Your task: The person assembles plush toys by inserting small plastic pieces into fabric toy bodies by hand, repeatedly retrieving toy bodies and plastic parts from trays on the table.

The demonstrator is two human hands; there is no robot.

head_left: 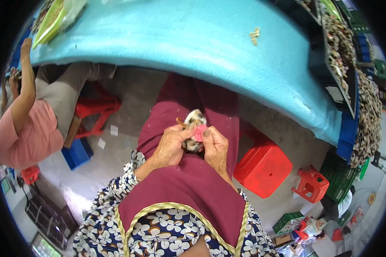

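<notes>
Above my apron-covered lap, both hands are closed around one small item. It is a mottled furry piece point(196, 115) in cream, black and tan, which looks like a small plush toy. A small flat pink piece point(199, 133) lies against its middle. My left hand point(169, 144) grips the furry piece from its left side, thumb pressed beside the pink piece. On the other side, my right hand point(216, 147) pinches the right edge of the pink piece between thumb and fingers. A thin brown strip point(179, 121) sticks out near my left fingers. My palms hide the lower part.
A blue-covered table point(180, 38) curves ahead, with small pale pieces point(254, 36) on it. Crates heaped with mottled furry pieces point(366, 115) stand at right. A red stool point(266, 169) is beside my right leg. At left sits another person point(32, 132) near a green basket point(49, 26).
</notes>
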